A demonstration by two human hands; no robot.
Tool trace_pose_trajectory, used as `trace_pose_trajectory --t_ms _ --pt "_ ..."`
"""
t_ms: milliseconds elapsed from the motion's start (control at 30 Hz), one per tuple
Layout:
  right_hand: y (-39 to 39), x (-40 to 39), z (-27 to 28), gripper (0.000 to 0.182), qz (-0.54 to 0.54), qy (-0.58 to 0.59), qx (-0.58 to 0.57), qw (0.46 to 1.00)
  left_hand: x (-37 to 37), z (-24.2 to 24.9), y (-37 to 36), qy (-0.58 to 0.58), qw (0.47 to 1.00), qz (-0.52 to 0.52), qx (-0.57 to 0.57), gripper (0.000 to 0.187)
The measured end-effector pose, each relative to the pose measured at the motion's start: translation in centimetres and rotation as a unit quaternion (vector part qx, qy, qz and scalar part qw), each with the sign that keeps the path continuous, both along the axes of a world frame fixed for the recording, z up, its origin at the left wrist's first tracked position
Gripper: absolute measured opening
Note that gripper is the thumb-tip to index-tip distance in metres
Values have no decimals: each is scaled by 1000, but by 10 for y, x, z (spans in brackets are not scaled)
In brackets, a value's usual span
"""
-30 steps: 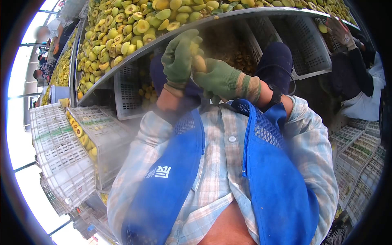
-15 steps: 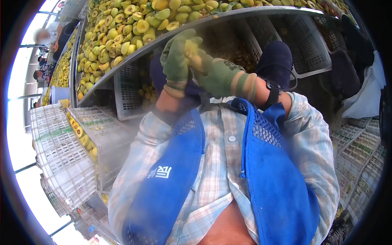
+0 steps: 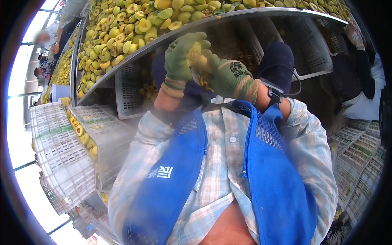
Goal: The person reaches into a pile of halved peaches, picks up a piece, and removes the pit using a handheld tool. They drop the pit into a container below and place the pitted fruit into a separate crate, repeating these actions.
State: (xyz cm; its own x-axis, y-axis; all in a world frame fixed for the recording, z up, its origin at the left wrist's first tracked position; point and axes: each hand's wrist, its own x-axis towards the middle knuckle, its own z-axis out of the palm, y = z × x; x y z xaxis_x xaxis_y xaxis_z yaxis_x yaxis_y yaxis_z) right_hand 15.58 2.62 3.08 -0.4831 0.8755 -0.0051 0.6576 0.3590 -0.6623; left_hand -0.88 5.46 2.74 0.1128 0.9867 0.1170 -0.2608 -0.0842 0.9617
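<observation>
fruit lies on the table; crates sit below.

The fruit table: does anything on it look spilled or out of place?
Slightly: one small yellow piece sits on the table's metal rim, apart from the heap of fruit halves, so it looks like a stray. Nothing else there stands out; the rim's curve is probably just the wide lens.
</observation>
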Motion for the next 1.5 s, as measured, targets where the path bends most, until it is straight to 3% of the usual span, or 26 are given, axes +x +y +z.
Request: trace_pose_trajectory --t_ms 67,167,267,367,467,567,767,867,967,1067,1133,1167,1233,1333,1400,1500 --pt "-5 0 13 37 -8 24 -102 994 4 -12 -1 56 997 31 53 43" --pt "-5 -4 0 38 11 36 -125 991 10 -15 -4 -24 999 44 13 40" --pt "-8 -2 11 38 -32 123 -290 949 16 -10 -6 -32 994 96 -33 40" --pt "-7 -1 12 39 8 48 -211 976 1 -15 -6 -21 998 6 -62 41" --pt "-3 0 14 43 43 7 -183 982 -4 -27 -3 -9 999 -23 -21 40" --pt "0 -4 8 46 17 51 -239 969 -10 -23 0 -125 981 -57 -138 40" --pt "-3 5 25 43 29 194 -401 895 -6 -11 0 -85 970 -47 -221 40" --pt "13 10 15 40 32 280 -473 835 -13 -11 9 -144 969 -114 -163 45" --pt "14 6 25 39 24 297 -505 810 -13 3 -3 -65 996 -55 -41 49" --pt "5 -7 30 38 -39 249 -347 903 -16 2 -1 -40 998 -9 -44 45" --pt "-4 -13 23 37 -50 278 -320 904 -14 -4 -1 -21 1000 22 -6 44" --pt "-6 -15 21 37 -56 294 -305 904 -16 -7 2 -20 1000 0 -5 44" --pt "-1 -7 23 35 -26 274 -381 882 -23 -13 6 -20 999 -42 -2 44" --pt "12 6 19 33 18 293 -444 847 -35 -12 12 -21 986 -146 -79 43" --pt "13 7 17 32 32 301 -455 838 -33 -17 10 82 991 -103 -19 41" --pt "12 5 18 32 16 299 -455 839 -15 -23 6 68 998 0 6 40"
